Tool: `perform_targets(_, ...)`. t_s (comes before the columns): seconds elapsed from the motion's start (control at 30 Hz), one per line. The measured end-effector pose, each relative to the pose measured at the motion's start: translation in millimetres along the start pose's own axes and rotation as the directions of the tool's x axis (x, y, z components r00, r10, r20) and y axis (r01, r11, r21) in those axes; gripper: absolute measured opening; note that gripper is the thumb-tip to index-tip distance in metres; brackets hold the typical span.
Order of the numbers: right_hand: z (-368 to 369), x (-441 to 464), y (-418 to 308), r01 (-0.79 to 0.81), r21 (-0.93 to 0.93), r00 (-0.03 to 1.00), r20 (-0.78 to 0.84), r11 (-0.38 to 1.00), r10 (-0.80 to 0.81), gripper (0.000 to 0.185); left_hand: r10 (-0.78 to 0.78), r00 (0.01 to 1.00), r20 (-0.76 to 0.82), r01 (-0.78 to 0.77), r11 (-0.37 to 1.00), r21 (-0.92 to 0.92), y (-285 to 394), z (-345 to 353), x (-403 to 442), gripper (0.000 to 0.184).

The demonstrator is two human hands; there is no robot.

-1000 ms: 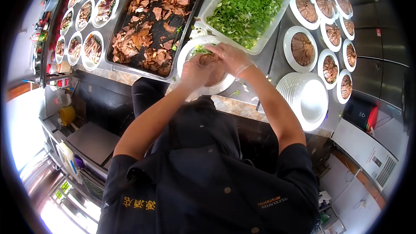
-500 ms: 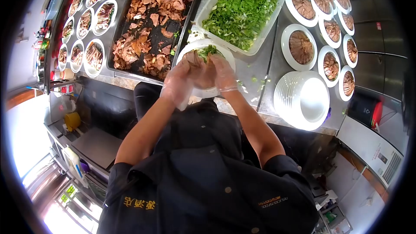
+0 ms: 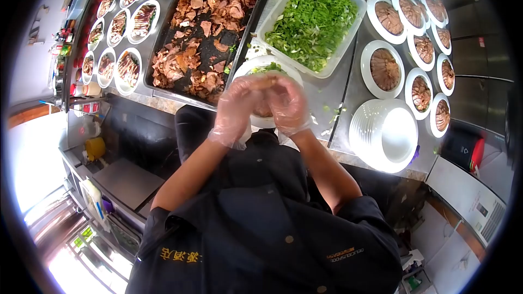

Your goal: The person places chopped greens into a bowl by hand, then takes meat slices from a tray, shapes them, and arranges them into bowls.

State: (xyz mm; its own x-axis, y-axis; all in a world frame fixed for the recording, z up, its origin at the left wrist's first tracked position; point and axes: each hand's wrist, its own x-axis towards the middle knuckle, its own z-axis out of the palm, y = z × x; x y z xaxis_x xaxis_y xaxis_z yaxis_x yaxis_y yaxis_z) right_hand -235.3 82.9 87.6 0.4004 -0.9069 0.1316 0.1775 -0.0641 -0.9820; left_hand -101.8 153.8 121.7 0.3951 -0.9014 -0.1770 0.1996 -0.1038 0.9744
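Steel counter [image 3: 321, 91] runs across the upper part of the frame, and on it, at upper centre, both gloved hands work close together. Left hand [image 3: 237, 106] and right hand [image 3: 289, 106] mirror each other, palms turned inward, fingers curled and tips nearly meeting. A brown edge shows at the fingertips, probably meat, but blur and the loose clear gloves leave me unable to tell whether either hand has hold of it.

Directly below them lies a round white plate [image 3: 248, 65]. Sliced meat [image 3: 262, 109] shows in the gap between the hands, and green herbs [image 3: 272, 67] peek out beyond the fingertips, toward the plate's far rim. Being round, the plate offers no long axis; it lies straight under the grip, neither hand clearly nearer.

Just beside it, toward upper left, stands a dark tray [image 3: 207, 51] of loose meat pieces, its long axis slanting to the upper right. Just beyond the plate, toward upper right, is a clear tub [image 3: 318, 73] of chopped greens. Farther out, a stack of white plates [image 3: 360, 133] stands at right, below filled meat plates [image 3: 384, 69]; more filled dishes [image 3: 128, 69] line the upper left.
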Motion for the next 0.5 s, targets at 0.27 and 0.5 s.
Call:
perform_targets(0.27, 6.5, 6.1, -36.7, 0.251, -0.156, 0.963, -0.059, 0.955, -0.262, 0.038, 0.153, 0.981, -0.119, -0.164, 0.983, -0.087, 13.9, 9.2, -13.5, 0.024)
perform_targets(0.5, -4.8, 3.0, -18.7, 0.174, 0.108, 0.979, 0.092, 0.979, -0.184, 0.041, 0.279, 0.955, 0.101, -0.252, 0.943, -0.219, 18.2, 2.1, -13.6, 0.045)
